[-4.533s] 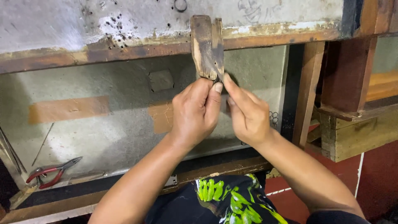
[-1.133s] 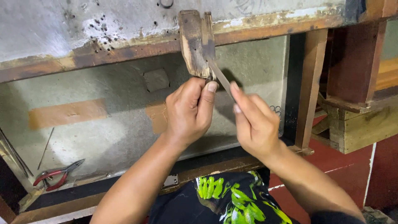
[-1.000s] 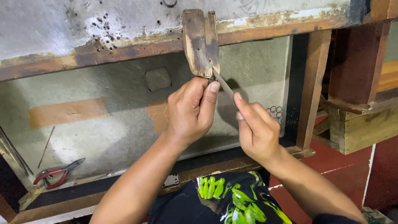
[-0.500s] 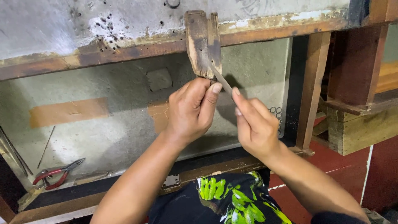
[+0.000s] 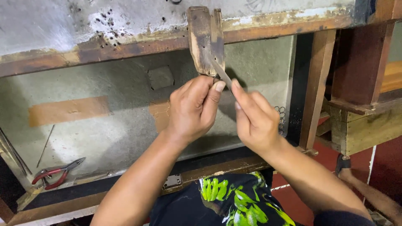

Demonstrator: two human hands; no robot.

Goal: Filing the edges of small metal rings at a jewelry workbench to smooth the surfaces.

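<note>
Below the bench edge, left hand (image 5: 194, 109) and right hand (image 5: 255, 117) pinch a thin file (image 5: 220, 72).

Red-handled pliers (image 5: 56, 173) lie on the lower left ledge, jaws pointing right. Thin metal rods (image 5: 14, 152) lean just beside them. A brown tape strip (image 5: 69, 111) sticks to the grey back panel (image 5: 109, 138). Small metal rings (image 5: 280, 119), possibly springs, hang by the wooden post (image 5: 316, 90).
</note>
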